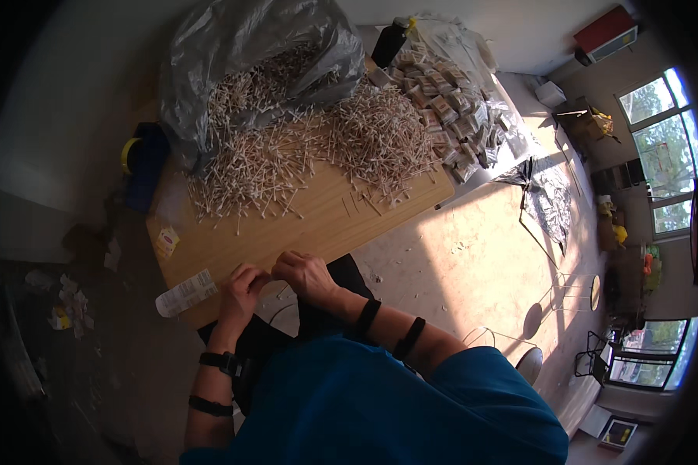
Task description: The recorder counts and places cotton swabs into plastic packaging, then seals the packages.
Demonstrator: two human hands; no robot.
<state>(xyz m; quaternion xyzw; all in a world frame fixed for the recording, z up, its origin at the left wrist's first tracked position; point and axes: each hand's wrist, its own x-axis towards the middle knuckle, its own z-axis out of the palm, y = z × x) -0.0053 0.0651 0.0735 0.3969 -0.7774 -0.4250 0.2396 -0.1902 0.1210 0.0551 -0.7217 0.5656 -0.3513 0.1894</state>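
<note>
Close together at the near edge of the wooden table, my left hand and my right hand both have their fingers pinched. Something small may be between them, but it is too dark and small to make out. Beside my left hand a white printed paper strip lies on the table, its rounded end over the corner. Beyond my hands spread loose cotton swabs, with a second heap of swabs to the right. A few single swabs lie in front of that heap.
A large grey plastic bag full of swabs lies open at the back of the table. Many small clear packets are piled at the back right, near a black bottle. A yellow-and-white card lies at the left edge. Stools stand on the floor.
</note>
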